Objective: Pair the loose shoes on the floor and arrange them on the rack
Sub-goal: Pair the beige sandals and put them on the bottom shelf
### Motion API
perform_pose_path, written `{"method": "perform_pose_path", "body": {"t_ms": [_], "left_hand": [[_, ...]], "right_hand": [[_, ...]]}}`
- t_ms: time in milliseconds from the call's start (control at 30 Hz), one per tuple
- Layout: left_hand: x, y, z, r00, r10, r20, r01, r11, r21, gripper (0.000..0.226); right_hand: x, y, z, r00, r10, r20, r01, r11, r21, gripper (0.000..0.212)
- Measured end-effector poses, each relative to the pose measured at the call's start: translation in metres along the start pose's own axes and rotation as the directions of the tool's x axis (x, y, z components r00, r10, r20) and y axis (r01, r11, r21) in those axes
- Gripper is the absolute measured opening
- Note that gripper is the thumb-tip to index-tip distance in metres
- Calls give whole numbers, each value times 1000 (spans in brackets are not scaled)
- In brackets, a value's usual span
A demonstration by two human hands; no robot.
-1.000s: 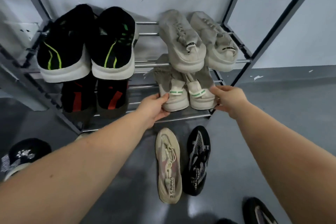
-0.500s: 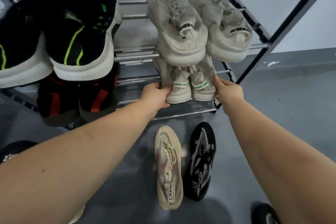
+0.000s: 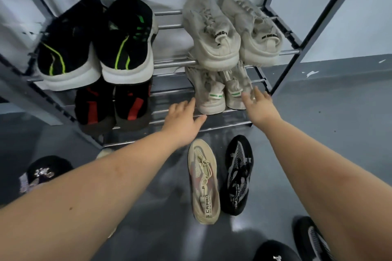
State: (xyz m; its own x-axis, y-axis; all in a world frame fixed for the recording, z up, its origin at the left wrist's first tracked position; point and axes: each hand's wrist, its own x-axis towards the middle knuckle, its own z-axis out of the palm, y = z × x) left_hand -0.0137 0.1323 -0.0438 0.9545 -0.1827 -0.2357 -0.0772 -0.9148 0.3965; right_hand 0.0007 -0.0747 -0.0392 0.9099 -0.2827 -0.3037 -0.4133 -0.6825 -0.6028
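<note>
Your left hand (image 3: 182,122) and right hand (image 3: 259,106) hover spread and empty beside the off-white green-tabbed fabric sneakers (image 3: 220,93), heels out on the grey metal rack's (image 3: 282,53) bottom shelf for easy grabbing

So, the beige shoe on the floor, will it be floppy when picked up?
Probably. The beige shoe looks like thin mesh with a low sole, so it may bend and feel light. It lies flat beside the black shoe, so it should not roll.

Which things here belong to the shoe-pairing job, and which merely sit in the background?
Job:
- beige shoe on floor
- black mesh shoe on floor
- green-tabbed pair on lowest shelf
- rack
- left hand, right hand, both open

Background:
- wall
- floor's paint chip
</note>
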Motion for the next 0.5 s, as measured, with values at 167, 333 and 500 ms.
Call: {"method": "perform_pose_path", "body": {"t_ms": [167, 333, 500], "left_hand": [[-53, -31, 13, 984, 67, 168, -94, 983, 156, 73], [-107, -68, 33, 958, 66, 279, -146, 949, 278, 74], [-147, -106, 48, 931, -65, 359, -49, 952, 302, 75]], "right_hand": [[-54, 11, 31, 987, -30, 160, 85, 935, -346, 86], [-113, 18, 66, 910, -33, 414, 286, 772, -567, 92], [-156, 18, 96, 840, -29, 542, 427, 652, -627, 92]]}}
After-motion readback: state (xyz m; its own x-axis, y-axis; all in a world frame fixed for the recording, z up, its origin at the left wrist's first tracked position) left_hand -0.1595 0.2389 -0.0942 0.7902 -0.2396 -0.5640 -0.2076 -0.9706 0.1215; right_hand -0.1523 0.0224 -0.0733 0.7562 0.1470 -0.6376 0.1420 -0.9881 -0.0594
